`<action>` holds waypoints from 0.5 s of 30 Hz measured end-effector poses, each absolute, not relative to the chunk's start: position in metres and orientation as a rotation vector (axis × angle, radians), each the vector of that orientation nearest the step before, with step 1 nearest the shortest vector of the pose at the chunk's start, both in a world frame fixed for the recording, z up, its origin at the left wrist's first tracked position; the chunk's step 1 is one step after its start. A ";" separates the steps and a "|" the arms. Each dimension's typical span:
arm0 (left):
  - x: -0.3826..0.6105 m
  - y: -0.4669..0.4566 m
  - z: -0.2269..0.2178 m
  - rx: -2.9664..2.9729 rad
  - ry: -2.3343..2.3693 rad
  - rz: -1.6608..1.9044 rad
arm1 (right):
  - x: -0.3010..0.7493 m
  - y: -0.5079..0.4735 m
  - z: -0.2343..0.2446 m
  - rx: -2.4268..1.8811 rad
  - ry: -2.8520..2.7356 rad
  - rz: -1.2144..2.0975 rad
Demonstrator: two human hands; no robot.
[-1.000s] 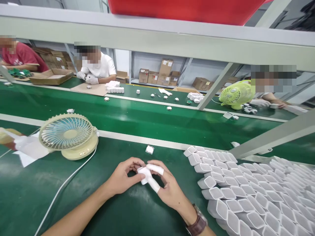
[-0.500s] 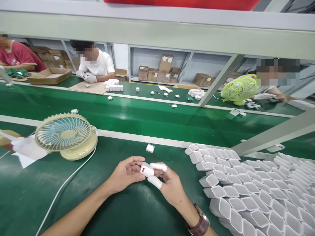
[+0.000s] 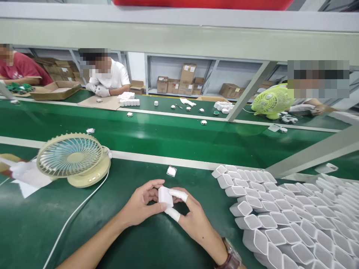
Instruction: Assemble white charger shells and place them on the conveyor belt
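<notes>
Both hands pinch one white charger block [image 3: 165,195] over the green table [image 3: 134,239]: left hand [image 3: 139,204] fingers curled around it, right hand [image 3: 193,218] fingertips gripping its side.

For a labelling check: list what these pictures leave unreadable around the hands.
Head view:
1. White block: the side facing the palms is covered by the left hand and right hand.
2. Wristwatch: cut off by the bottom edge.
3. Small part beyond the hands: too small to identify.
4. Stack of white shells: runs off the right edge, count unknown.
</notes>
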State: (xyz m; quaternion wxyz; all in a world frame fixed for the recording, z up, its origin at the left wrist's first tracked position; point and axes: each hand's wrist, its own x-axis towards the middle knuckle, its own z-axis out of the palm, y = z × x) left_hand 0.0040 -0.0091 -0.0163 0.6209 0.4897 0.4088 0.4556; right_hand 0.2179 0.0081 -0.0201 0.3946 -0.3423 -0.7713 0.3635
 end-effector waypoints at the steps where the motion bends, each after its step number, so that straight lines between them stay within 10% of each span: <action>1: 0.004 -0.009 -0.017 1.130 0.937 1.036 | 0.220 0.009 -0.018 -0.874 -2.015 0.880; 15: -0.009 -0.003 -0.024 2.141 1.357 1.106 | 0.243 0.036 -0.027 -1.096 -2.141 0.357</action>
